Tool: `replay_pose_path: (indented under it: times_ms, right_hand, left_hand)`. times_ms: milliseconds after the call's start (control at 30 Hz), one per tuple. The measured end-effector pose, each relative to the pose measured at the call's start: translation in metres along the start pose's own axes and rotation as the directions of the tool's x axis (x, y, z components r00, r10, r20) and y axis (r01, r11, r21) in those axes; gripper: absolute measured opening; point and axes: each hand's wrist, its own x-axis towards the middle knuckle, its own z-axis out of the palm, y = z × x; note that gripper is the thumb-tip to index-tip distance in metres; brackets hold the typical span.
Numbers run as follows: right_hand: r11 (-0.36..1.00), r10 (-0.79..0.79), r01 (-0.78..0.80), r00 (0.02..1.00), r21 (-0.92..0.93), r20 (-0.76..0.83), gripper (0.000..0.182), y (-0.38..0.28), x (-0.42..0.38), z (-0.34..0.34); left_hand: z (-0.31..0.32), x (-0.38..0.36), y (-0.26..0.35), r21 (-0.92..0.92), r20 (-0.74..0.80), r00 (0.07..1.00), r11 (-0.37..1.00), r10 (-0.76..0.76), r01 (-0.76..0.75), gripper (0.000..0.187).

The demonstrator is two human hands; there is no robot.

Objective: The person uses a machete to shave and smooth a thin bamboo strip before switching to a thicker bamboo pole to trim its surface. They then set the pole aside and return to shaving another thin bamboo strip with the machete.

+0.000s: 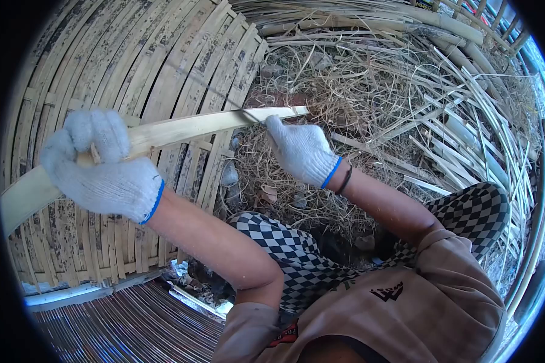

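Note:
A long pale bamboo strip (188,129) runs from the lower left edge to the upper middle. My left hand (100,166), in a white knitted glove with a blue cuff, is wrapped round the strip. Close to the strip's narrow right end is my right hand (301,148), gloved the same way, its fingers closed. A thin dark blade (243,110) crosses over the strip and reaches back to the fingers of my right hand; its handle is hidden. The strip's tip shows just above that hand.
A woven bamboo panel (121,66) fills the left side. Curled shavings (357,85) cover the ground, with split bamboo pieces (460,151) at the right. Dark slats (127,323) lie at the lower left. My checkered trousers (278,242) show below my hands.

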Motion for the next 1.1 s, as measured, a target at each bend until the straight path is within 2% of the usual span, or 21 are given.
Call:
replay_pose_path:
  times_ms: [67, 100, 167, 200, 267, 300, 367, 467, 500, 533, 567, 667, 700, 733, 767, 833, 900, 933, 1000, 1033, 1100]
  right_hand:
    - [0.986, -0.140, 0.147, 0.986, 0.077, -0.090, 0.014, 0.001, -0.005, 0.003]
    - [0.996, -0.080, 0.081, 0.996, 0.034, -0.025, 0.015, 0.036, -0.006, 0.037]
    - [0.957, 0.280, -0.265, 0.951, -0.121, 0.131, 0.022, 0.107, -0.010, 0.078]
    - [0.962, 0.251, -0.233, 0.961, -0.144, 0.120, 0.023, 0.102, -0.008, 0.076]
    - [0.963, 0.195, -0.173, 0.976, -0.207, 0.092, 0.026, 0.087, 0.005, 0.064]
    - [0.973, 0.160, -0.148, 0.985, -0.178, 0.056, 0.019, 0.062, 0.009, 0.049]
    - [0.993, 0.018, -0.009, 0.997, -0.119, 0.070, 0.015, 0.010, 0.009, 0.007]
    - [0.977, -0.213, 0.212, 0.975, -0.023, -0.065, 0.015, -0.001, 0.001, 0.000]
    - [0.985, -0.172, 0.171, 0.985, -0.020, -0.024, 0.016, 0.037, -0.001, 0.034]
    - [0.994, 0.064, -0.056, 0.995, -0.099, 0.078, 0.017, 0.085, -0.008, 0.063]
    - [0.941, 0.299, -0.266, 0.943, -0.206, 0.145, 0.018, 0.115, -0.011, 0.079]
    - [0.940, 0.229, -0.191, 0.967, -0.283, 0.109, 0.022, 0.099, 0.006, 0.071]
    - [0.951, 0.217, -0.177, 0.966, -0.253, 0.141, 0.020, 0.081, -0.004, 0.068]
    - [0.960, 0.191, -0.156, 0.971, -0.232, 0.141, 0.018, 0.044, 0.010, 0.035]
    - [0.971, 0.105, -0.068, 0.982, -0.230, 0.155, 0.016, 0.019, 0.013, 0.017]
    - [0.962, -0.219, 0.206, 0.974, -0.179, -0.055, 0.014, 0.010, 0.010, 0.017]
    - [0.984, -0.117, 0.117, 0.993, -0.134, 0.008, 0.017, 0.035, 0.007, 0.035]
    - [0.991, -0.067, 0.072, 0.997, -0.113, 0.045, 0.019, 0.060, 0.001, 0.052]
    - [0.945, 0.309, -0.290, 0.942, -0.148, 0.131, 0.020, 0.147, -0.015, 0.101]
    - [0.928, 0.366, -0.345, 0.914, -0.140, 0.176, 0.024, 0.162, -0.012, 0.102]
    - [0.936, 0.307, -0.247, 0.921, -0.252, 0.238, 0.027, 0.149, 0.000, 0.089]
  left_hand:
    - [-0.003, 0.001, 0.000, 0.019, -0.004, 1.000, 1.000, 0.009, -0.009, 0.036]
    - [-0.006, -0.001, 0.001, 0.033, -0.009, 1.000, 0.999, 0.009, -0.009, 0.036]
    - [-0.013, -0.006, 0.001, 0.035, -0.070, 0.997, 0.999, 0.030, -0.027, 0.036]
    - [-0.014, -0.004, 0.001, 0.025, -0.092, 0.994, 0.999, 0.050, -0.048, 0.036]
    - [-0.009, -0.002, -0.001, 0.161, -0.130, 0.981, 0.980, 0.141, -0.119, 0.036]
    - [-0.010, -0.008, 0.000, 0.249, -0.149, 0.977, 0.962, 0.150, -0.110, 0.037]
    - [-0.015, -0.004, 0.000, 0.161, -0.102, 0.989, 0.983, 0.106, -0.089, 0.035]
    - [-0.029, 0.001, 0.000, 0.051, -0.010, 0.999, 0.998, 0.042, -0.042, 0.033]
    - [-0.033, 0.000, 0.001, 0.019, 0.019, 1.000, 1.000, 0.021, -0.021, 0.033]
    - [-0.037, -0.002, 0.002, 0.018, -0.013, 1.000, 1.000, 0.017, -0.017, 0.033]
    - [-0.039, -0.003, -0.001, 0.007, -0.041, 0.999, 1.000, 0.024, -0.024, 0.032]
    - [-0.031, 0.005, -0.002, 0.061, -0.153, 0.981, 0.992, 0.121, -0.112, 0.032]
    - [-0.033, -0.005, -0.001, 0.129, -0.204, 0.973, 0.988, 0.106, -0.080, 0.032]
    - [-0.030, -0.007, -0.001, 0.164, -0.218, 0.971, 0.984, 0.100, -0.064, 0.032]
    - [-0.024, -0.005, 0.000, 0.189, -0.234, 0.966, 0.980, 0.106, -0.061, 0.032]
    - [-0.015, -0.007, -0.001, 0.243, -0.288, 0.949, 0.968, 0.128, -0.057, 0.033]
    - [-0.009, -0.007, -0.004, 0.289, -0.358, 0.914, 0.953, 0.193, -0.088, 0.034]
    - [-0.015, -0.007, -0.003, 0.214, -0.289, 0.947, 0.974, 0.138, -0.077, 0.034]
    - [-0.038, -0.004, 0.001, 0.067, -0.138, 0.989, 0.997, 0.044, -0.035, 0.033]
    - [-0.048, -0.003, 0.001, 0.055, -0.107, 0.993, 0.998, 0.044, -0.038, 0.033]
    - [-0.064, 0.000, -0.003, 0.014, -0.044, 0.998, 0.999, 0.047, -0.046, 0.033]
